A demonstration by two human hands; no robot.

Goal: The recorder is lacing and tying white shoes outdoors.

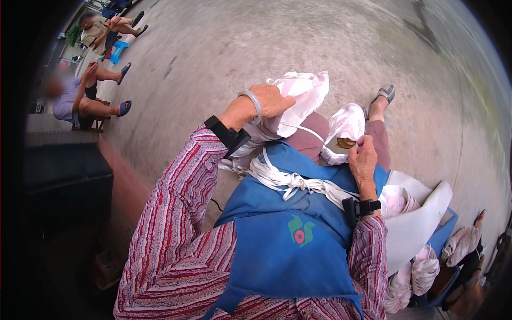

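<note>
gripping a white cloth piece (310,95) in the left hand (273,101), above the lap

holding firmly with the left hand, with fingers closed on the near left part of the cloth, at the far side of the lap. curling inward the fingers of the right hand (364,162), with fingertips at the near right edge of a second white cloth piece (346,120); cannot tell whether gripping this edge or only touching it. inside that second piece, showing a brownish patch (345,143). between the two pieces, running across mauve trousers (377,140), along a thin white cord (311,130).

nearer, lying over the blue apron (290,261), in a loose bundle of white cords (290,181). wearing striped sleeves (178,202), also a pale bracelet (256,104) and a black wrist strap (230,137) on the left arm, and a similar dark strap (368,207) on the right.

at the near right, leaning beside the lap, with a large white sheet (416,237); just past it, resting in a group, with pale cloth bundles (425,269).

at the far left, sitting apart on the concrete ground (213,64), with two other people (69,101) in view, one near a light blue stool (118,52).
</note>
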